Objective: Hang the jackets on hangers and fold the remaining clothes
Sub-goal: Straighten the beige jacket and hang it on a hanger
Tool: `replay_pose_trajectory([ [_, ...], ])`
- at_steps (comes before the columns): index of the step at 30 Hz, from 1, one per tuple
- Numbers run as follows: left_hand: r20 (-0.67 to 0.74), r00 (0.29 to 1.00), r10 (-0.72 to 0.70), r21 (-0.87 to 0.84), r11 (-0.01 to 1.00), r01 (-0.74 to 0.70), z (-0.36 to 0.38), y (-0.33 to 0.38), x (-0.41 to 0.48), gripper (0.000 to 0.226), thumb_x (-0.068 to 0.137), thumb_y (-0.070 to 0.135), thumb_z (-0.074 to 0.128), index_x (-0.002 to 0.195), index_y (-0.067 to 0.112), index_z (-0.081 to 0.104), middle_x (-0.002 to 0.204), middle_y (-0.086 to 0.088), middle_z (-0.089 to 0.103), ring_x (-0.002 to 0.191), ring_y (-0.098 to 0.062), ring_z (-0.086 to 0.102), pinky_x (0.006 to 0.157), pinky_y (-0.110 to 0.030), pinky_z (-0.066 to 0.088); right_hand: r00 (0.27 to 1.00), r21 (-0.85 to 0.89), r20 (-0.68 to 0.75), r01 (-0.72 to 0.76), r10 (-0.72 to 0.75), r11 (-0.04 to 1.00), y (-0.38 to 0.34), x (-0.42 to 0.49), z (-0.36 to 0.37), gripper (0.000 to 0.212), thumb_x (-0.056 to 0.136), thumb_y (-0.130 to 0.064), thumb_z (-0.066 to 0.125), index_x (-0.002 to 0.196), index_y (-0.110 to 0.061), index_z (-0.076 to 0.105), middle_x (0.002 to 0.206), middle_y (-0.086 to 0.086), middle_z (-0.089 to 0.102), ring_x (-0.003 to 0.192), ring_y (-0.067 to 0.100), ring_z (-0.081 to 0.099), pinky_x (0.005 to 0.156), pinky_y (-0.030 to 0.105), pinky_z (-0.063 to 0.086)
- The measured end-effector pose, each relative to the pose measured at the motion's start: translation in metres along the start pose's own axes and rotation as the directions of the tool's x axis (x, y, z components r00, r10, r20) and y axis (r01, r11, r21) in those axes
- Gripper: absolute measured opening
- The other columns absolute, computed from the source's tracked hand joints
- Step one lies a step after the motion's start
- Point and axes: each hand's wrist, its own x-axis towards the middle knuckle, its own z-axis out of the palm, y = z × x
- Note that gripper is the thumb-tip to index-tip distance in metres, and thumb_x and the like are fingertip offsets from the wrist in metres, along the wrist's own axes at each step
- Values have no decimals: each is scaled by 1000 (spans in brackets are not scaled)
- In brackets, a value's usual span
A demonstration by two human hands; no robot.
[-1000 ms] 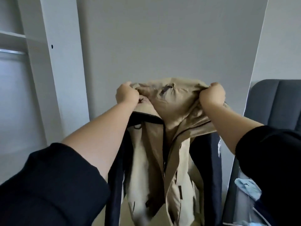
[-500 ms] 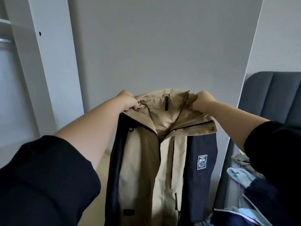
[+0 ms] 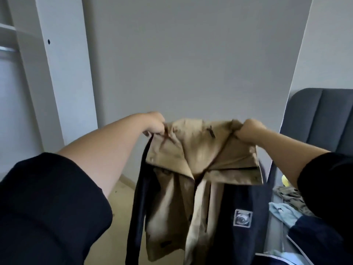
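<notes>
Fists held the collar [image 3: 198,131] taut in mid-air before the wall [image 3: 191,54], the left hand [image 3: 154,123] clenching one end of the beige-and-navy jacket [image 3: 191,188] and the right hand [image 3: 248,130] the other, so a level, spread neckline would best take a hanger.

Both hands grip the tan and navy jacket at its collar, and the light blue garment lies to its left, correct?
Not quite: in the head view the light blue garment lies to the right of the tan and navy jacket, not its left. The left hand and the right hand do both grip the collar.
</notes>
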Motion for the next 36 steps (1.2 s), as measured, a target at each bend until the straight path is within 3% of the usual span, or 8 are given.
replay_pose_trajectory([
  [3, -172, 985, 1, 83, 996, 13, 18, 6, 5, 8, 82, 6, 53, 85, 10, 60, 87, -9, 59, 86, -31, 60, 64, -31, 47, 996, 345, -54, -46, 69, 937, -6, -9, 17, 15, 88, -11, 52, 75, -3, 52, 78, 12, 55, 80, 29, 53, 67, 30, 39],
  [6, -717, 695, -52, -209, 968, -142, 2, 16, 16, 6, 82, 17, 55, 84, 20, 51, 79, 2, 51, 74, -25, 49, 62, -27, 32, 888, 662, -404, 118, 219, 740, -32, 11, -14, 22, 83, -14, 56, 64, -14, 45, 62, -2, 45, 63, 20, 48, 57, 24, 32],
  [8, -649, 758, -71, -448, 840, -305, -12, 15, 24, 30, 79, 29, 67, 103, 24, 50, 89, 8, 54, 76, -17, 53, 63, -26, 36, 897, 702, -422, 228, 136, 675, -42, 13, -31, 22, 78, -25, 67, 89, -16, 49, 76, -10, 49, 66, 7, 51, 55, 21, 35],
  [10, -318, 947, -35, -440, 890, -115, -1, 6, 23, 47, 76, 37, 75, 113, 16, 54, 104, 1, 61, 91, -18, 61, 76, -26, 46, 991, 481, -125, 95, -39, 872, -34, 8, -15, 44, 81, -21, 68, 118, -8, 49, 93, -2, 51, 90, 18, 59, 69, 22, 44],
  [12, -183, 980, -76, -98, 993, 58, 36, -6, 20, 28, 83, 34, 69, 95, 11, 60, 106, -11, 65, 94, -28, 61, 73, -27, 43, 990, 75, 139, 22, -32, 997, -6, -4, 19, 27, 88, -11, 56, 112, 1, 56, 95, 12, 52, 95, 29, 58, 73, 30, 44],
  [22, -620, 782, 61, 25, 998, -58, 12, 71, 11, 18, 92, 26, 57, 82, 11, 61, 80, -7, 60, 71, -29, 50, 62, -30, 37, 929, 141, -371, 41, 14, 989, 2, -19, -28, 8, 85, -12, 52, 79, -12, 48, 73, 5, 50, 72, 29, 51, 61, 33, 38],
  [28, -757, 632, 166, 69, 982, -175, -48, 134, -15, 22, 94, 26, 56, 80, 9, 59, 74, -8, 53, 70, -30, 49, 61, -31, 37, 789, -55, -599, 134, -140, 989, 5, -34, -124, 8, 83, -10, 48, 81, -13, 42, 62, -2, 37, 57, 22, 39, 49, 29, 27],
  [36, -848, 413, 331, 251, 938, -238, -148, 214, -71, 19, 93, 20, 56, 87, 4, 63, 70, -11, 50, 67, -32, 48, 58, -32, 33, 587, -261, -772, 56, -243, 964, 27, -84, -283, 14, 86, -6, 44, 96, -7, 55, 87, 12, 61, 68, 30, 48, 56, 30, 27],
])
